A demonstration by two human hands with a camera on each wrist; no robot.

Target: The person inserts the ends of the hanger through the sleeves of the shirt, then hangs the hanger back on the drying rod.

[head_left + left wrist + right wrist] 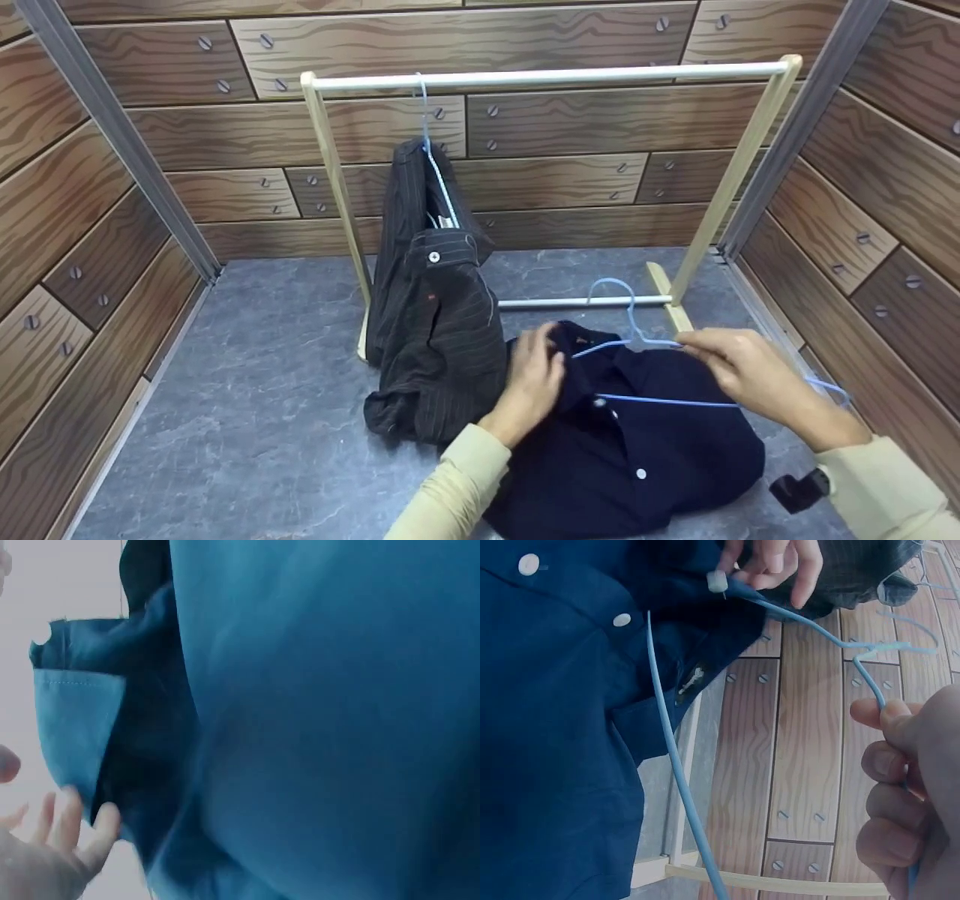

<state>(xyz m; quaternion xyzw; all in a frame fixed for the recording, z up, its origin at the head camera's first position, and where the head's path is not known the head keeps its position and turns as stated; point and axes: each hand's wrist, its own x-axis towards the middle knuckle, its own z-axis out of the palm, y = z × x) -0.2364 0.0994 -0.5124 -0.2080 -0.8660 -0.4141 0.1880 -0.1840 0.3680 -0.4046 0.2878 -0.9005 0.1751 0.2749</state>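
Note:
A navy button shirt (675, 442) lies on the floor in front of me. My right hand (739, 367) grips one sloping arm of a blue wire hanger (870, 679), thumb and forefinger near its neck. The hanger's other end goes inside the shirt by the collar, and its bottom bar (667, 400) crosses over the front. At the collar (75, 712) is my left hand (536, 379), its spread fingers touching the cloth in the left wrist view. A small white button (717, 581) shows beside these fingers.
A wooden rack with a white top rail (555, 78) stands behind. From its left part hangs a dark pinstriped shirt (450, 322) on another blue hanger (425, 112), its lower part beside my left hand. Wood-patterned walls (892, 225) enclose the grey floor (247, 405).

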